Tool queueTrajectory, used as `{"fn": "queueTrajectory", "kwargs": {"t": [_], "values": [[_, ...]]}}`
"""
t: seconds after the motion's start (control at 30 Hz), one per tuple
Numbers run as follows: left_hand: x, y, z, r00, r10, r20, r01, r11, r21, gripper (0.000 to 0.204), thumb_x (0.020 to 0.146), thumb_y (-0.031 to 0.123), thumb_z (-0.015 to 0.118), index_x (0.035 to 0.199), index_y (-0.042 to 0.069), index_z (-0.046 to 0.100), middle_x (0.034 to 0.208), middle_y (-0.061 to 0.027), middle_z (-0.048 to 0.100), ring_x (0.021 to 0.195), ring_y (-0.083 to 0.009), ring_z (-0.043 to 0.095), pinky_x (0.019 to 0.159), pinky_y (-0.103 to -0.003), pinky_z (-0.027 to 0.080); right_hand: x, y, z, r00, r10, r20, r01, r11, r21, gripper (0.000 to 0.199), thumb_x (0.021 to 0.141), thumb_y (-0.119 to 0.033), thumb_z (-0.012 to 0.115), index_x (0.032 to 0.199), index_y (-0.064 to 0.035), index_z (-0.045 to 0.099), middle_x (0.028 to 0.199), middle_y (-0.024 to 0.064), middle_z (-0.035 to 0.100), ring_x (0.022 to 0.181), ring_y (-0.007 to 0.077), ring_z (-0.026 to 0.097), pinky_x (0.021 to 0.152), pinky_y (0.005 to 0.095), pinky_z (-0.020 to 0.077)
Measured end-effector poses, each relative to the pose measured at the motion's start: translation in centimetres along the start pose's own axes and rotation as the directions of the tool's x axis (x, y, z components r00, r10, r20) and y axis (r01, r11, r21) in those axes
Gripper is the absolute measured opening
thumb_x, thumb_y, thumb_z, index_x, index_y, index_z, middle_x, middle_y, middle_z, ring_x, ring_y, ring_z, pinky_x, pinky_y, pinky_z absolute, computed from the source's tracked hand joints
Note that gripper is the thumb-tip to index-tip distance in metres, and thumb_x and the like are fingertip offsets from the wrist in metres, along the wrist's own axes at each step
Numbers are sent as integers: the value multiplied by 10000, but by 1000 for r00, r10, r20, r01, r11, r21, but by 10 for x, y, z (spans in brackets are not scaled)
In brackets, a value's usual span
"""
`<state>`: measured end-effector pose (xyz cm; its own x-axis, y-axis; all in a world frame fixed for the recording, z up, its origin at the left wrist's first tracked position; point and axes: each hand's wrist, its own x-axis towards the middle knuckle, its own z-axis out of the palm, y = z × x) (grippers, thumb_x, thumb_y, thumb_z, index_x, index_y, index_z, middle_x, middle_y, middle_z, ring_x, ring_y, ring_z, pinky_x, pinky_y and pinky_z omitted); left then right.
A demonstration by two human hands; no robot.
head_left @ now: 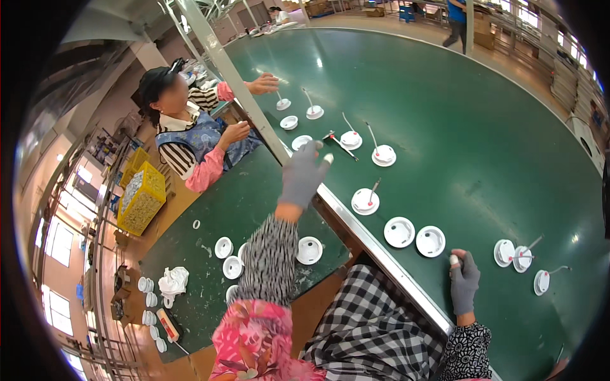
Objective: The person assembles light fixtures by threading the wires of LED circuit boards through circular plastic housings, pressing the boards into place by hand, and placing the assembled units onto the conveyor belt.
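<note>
My left hand (pixel 304 173), in a grey glove with a white-taped fingertip, reaches over the metal rail (pixel 375 251) onto the green conveyor belt (pixel 445 127). Its fingers are spread and hold nothing, just short of a white round cap (pixel 301 141). My right hand (pixel 464 280), also in a grey glove, rests on the belt near its front edge with nothing in it. Closest to it are two white round caps (pixel 399 232) (pixel 431 241). Another cap with a thin red-tipped rod (pixel 365 200) lies between my hands.
Several more white caps with rods lie along the belt (pixel 384 155). A co-worker (pixel 203 136) in a striped shirt and blue apron reaches onto the belt at the left. My green side table (pixel 210 209) holds white caps (pixel 309 249) and a white rag (pixel 173 280). A yellow basket (pixel 143 197) stands farther left.
</note>
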<state>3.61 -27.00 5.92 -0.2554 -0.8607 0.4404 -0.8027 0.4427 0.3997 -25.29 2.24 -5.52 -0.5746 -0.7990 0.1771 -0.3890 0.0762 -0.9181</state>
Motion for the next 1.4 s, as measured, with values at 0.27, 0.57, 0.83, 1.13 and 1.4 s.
{"fn": "queueTrajectory", "kwargs": {"t": [0.27,0.57,0.83,1.13,1.4], "values": [[89,-53,121,706,577,410,-706,530,470,224,800,116,600,1015,170,636,1108,-56,597,1094,-224,532,953,-377,404,7,-11,9,1000,20,11,-19,997,-77,106,889,-66,550,920,-3,629,608,46,480,535,94,414,502,285,335],[122,-66,90,884,387,262,-459,614,642,120,791,128,614,891,77,656,878,-82,665,819,-265,671,718,-375,515,7,-6,4,995,86,59,-83,995,-47,121,880,-60,555,953,2,629,616,26,485,553,87,428,520,271,358],[25,56,-84,982,5,190,117,769,-628,167,895,117,607,966,-33,629,838,-60,653,739,-116,656,632,-247,527,-6,-34,-19,987,-126,-104,131,991,41,244,824,-27,630,1067,-15,617,668,12,447,610,108,434,572,268,374],[-150,111,-42,586,43,809,762,311,-568,177,895,147,593,960,-18,602,787,-102,658,679,-164,661,609,-244,530,-69,-80,-16,526,-793,308,850,471,-238,339,782,-270,763,1070,-115,672,824,12,535,750,210,523,699,354,434],[-195,137,-25,583,553,596,88,686,-722,290,960,135,504,1212,-8,522,1070,-110,570,967,-179,538,886,-295,430,-120,-55,-55,757,239,608,-597,632,494,410,961,-341,600,1094,44,646,959,53,666,733,74,590,693,211,493]]}}
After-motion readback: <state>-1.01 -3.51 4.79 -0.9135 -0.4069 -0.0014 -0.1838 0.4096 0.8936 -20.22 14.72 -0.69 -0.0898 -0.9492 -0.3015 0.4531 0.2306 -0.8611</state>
